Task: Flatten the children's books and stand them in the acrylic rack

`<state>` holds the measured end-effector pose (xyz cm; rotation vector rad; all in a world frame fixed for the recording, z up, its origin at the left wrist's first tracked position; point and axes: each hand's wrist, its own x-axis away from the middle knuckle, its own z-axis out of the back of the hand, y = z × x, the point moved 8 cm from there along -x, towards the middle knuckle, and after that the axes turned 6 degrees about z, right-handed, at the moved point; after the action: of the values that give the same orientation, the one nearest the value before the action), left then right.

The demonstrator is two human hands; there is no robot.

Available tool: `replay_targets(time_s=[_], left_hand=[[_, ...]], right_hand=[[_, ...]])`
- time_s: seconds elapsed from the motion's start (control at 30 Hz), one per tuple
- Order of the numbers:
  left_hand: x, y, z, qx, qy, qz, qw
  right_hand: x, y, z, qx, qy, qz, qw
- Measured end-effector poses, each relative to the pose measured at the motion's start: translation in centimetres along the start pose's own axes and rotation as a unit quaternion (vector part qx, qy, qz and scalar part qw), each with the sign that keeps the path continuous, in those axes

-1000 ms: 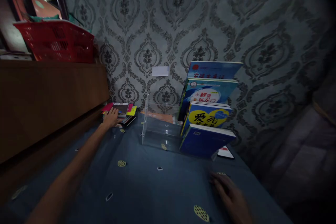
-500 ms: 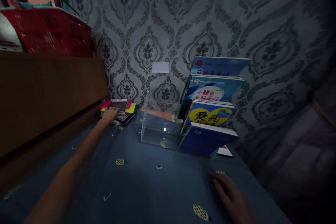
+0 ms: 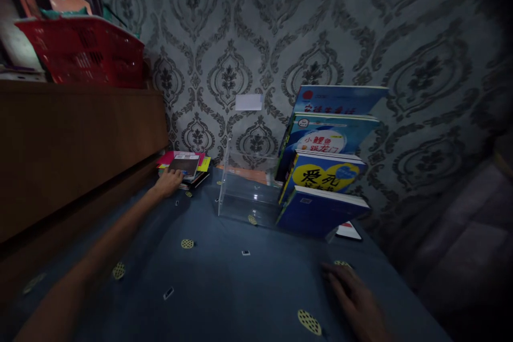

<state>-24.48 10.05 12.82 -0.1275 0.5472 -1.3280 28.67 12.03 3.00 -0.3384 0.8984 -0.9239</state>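
Note:
My left hand (image 3: 168,183) reaches out to a small stack of books by the wooden cabinet, fingers curled over the near left side of the dark grey book (image 3: 185,164) on top. Pink (image 3: 167,157) and yellow (image 3: 206,163) covers stick out from under it. My right hand (image 3: 355,299) rests near the front right of the table, holding nothing, its fingers loosely bent and a little apart. Between the hands stands a clear acrylic book rack (image 3: 240,208). Its right part holds several blue picture books, among them a blue and yellow one (image 3: 308,175) and a plain dark blue one (image 3: 320,214) in front.
A dark blue patterned cloth (image 3: 224,283) covers the table. The wooden cabinet (image 3: 80,139) borders the left side, with a red plastic basket (image 3: 88,51) on top. Behind is a patterned wall. A flat white item with a dark edge (image 3: 348,230) lies behind the rack's right end.
My left hand has drawn back slightly toward me, and the grey book has shifted with it, showing more of the pink cover behind. My right hand has stayed in place. The view has shifted a little.

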Motion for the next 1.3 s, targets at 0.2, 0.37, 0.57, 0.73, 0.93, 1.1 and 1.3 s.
replay_targets(time_s=[0.2, 0.37, 0.57, 0.73, 0.93, 1.1, 1.3], left_hand=[[6.1, 3.5, 1.5, -0.015, 0.014, -0.051, 0.998], [13.4, 7.4, 3.3, -0.053, 0.038, -0.134, 0.989], [22.0, 12.8, 6.1, 0.007, 0.082, -0.251, 0.965], [24.8, 16.8, 8.9, 0.053, 0.117, -0.308, 0.943], [25.3, 22.1, 11.5, 0.119, 0.127, -0.365, 0.915], [24.9, 26.2, 12.6, 0.157, 0.108, -0.381, 0.905], [24.0, 27.2, 12.4, 0.204, 0.047, -0.36, 0.909]], right_hand=[[0.1, 0.1, -0.3, 0.005, 0.007, 0.003, 1.0], [0.3, 0.0, -0.4, 0.003, 0.0, -0.005, 1.0], [0.2, -1.0, -0.5, 0.009, -0.019, -0.002, 1.0], [0.4, -2.3, -0.8, 0.03, -0.039, 0.011, 0.999], [0.8, -5.5, -2.1, 0.019, -0.072, 0.068, 0.995], [1.1, -10.3, -3.7, -0.039, -0.109, 0.129, 0.985], [2.3, -16.8, -8.6, -0.114, -0.223, 0.204, 0.946]])
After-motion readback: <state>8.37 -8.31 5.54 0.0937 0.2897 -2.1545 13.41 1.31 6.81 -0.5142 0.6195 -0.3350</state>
